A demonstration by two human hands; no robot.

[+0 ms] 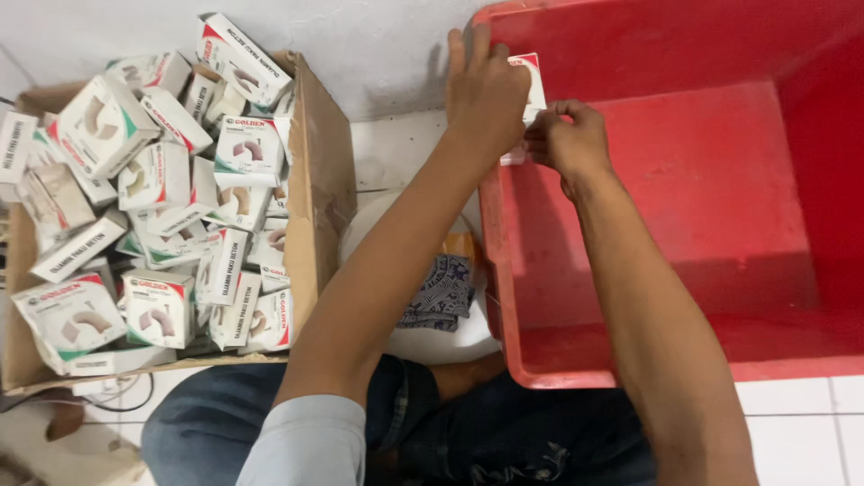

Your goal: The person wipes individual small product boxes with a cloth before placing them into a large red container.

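Holding a small white box (pixel 533 90) between them, both hands meet at the near-left corner of the red tub (pixel 720 225), just inside its rim. The left hand (pixel 486 90) lies over the box from the left, fingers stretched up along the tub's back wall and curled lightly against the box's face, so most of the box is hidden; only its right edge and upper corner, with a red stripe, show past the knuckles. The right hand (pixel 567 139) is closed to a pinch, thumb and fingertips pressed together at the box's lower right corner. The box stands roughly upright against the wall, long axis running up and down in the view, its red-striped end uppermost and its broad face turned toward the camera; how far it reaches below the hands I cannot tell. To the left, well apart from the tub, a cardboard carton (pixel 319 180) sits heaped with many similar white boxes (pixel 162 180), green and red at their corners, lying at all angles, some flat and some on edge. Between carton and tub lies a white bundle with a dark patterned cloth (pixel 441 292) on it. Blue jeans (pixel 234 423) fill the bottom of the view, over a white tiled floor (pixel 792 423).
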